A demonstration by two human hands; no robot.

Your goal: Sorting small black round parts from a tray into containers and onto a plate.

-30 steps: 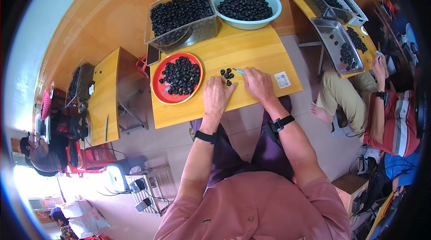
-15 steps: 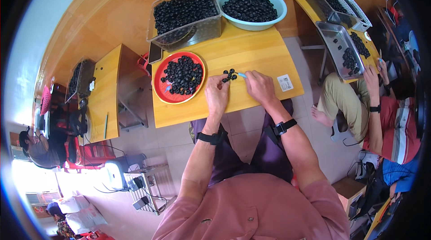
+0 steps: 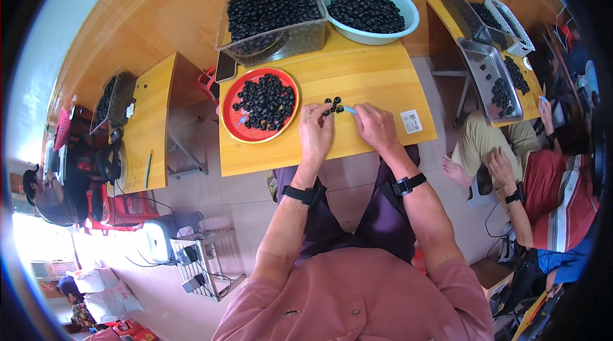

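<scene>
Several small black round parts with holes (image 3: 333, 105) lie in a little cluster on the yellow table (image 3: 370, 76). My left hand (image 3: 316, 131) is closed at the cluster's left side, thumb and fingertips together; whatever they pinch is too small to make out. From the right, my right hand (image 3: 378, 126) grips a slim tool with a light blue handle (image 3: 349, 110), its tip directed at the black parts. Left of my hands sits a round red tray (image 3: 228, 122) with a gold rim, heaped with more of these parts.
A clear plastic bin (image 3: 300, 41) and a light blue basin (image 3: 373, 38), both full of black parts, stand along the table's far side. A dark flat device (image 3: 226, 66) lies beside the bin. At right, a white label (image 3: 411, 121) and a neighbour's table with a metal tray (image 3: 488, 95).
The whole view has shifted slightly. My hands remain at the cluster, the blue-handled tool still in the right one. The neighbour's nearer hand has dropped from their tray to their lap.
</scene>
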